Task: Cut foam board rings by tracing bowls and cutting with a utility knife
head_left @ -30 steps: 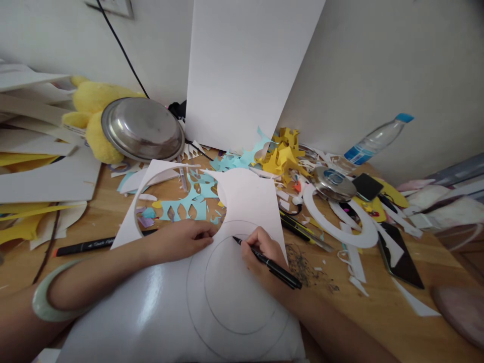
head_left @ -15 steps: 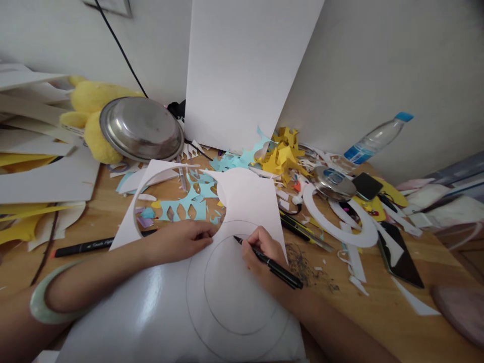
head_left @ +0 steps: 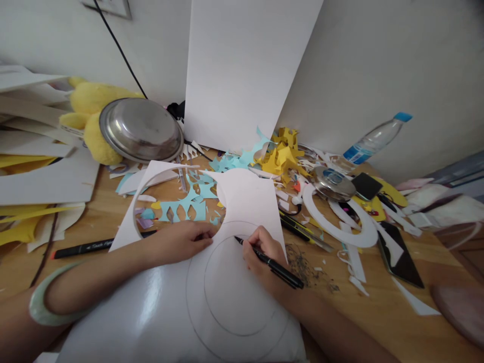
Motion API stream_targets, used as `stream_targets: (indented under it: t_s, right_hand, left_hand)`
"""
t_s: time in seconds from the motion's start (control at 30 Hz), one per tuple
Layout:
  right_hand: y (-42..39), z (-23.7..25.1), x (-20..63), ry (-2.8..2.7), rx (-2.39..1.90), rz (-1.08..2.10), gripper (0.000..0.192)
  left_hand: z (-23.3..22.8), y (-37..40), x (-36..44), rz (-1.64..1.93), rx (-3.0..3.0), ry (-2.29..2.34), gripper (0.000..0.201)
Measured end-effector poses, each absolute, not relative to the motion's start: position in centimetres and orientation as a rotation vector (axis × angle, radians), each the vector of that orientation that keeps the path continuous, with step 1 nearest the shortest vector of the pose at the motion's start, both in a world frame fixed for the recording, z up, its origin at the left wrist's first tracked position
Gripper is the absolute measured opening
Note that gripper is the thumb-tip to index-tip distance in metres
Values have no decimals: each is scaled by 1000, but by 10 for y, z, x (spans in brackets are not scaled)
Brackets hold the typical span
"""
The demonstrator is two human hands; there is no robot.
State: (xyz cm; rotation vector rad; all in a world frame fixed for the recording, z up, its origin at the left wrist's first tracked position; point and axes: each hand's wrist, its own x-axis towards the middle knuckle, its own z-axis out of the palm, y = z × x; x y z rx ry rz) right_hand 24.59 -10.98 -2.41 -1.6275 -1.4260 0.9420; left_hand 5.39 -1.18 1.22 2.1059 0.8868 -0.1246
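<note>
A large white card sheet (head_left: 124,322) lies in front of me, with a round hole cut through its upper left part. Two drawn circles, one inside the other, show on its lower right. My right hand (head_left: 266,254) is closed around a slim black pen (head_left: 280,270) in a writing grip; the tip is at the top of the inner circle line. My left hand (head_left: 185,242) rests on the sheet just below the hole, fingers loosely bent and thumb apart, with nothing visible in it. A pale green bangle (head_left: 40,302) circles the left wrist.
Light blue scraps (head_left: 185,206) and yellow scraps (head_left: 280,159) lie behind the sheet. A steel bowl (head_left: 145,128) leans on a yellow plush toy (head_left: 100,101). A utility knife (head_left: 302,229), white ring (head_left: 363,234), phone (head_left: 401,254) and bottle (head_left: 378,141) are at right; a thick marker (head_left: 85,248) is at left.
</note>
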Motion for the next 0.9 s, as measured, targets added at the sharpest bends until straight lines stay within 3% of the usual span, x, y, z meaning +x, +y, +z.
stream_targets:
  t_s: [0.27,0.43,0.6,0.9]
  right_hand:
    - [-100,-13,270,-923,-1286,906,18]
    - [-86,-19,292,-1061,-1470,931,29]
    - [-84,-23,295,-1158,-1644,1013,27]
    - [-79,-27,300,-1306,-1668,732,26]
  left_hand:
    - [9,-9,47,-150,2151,933,30]
    - [11,-8,45,-191,2204,1059,31]
    - [13,-6,47,-257,2272,1047,31]
    - [10,5,44,-277,2337,1238,29]
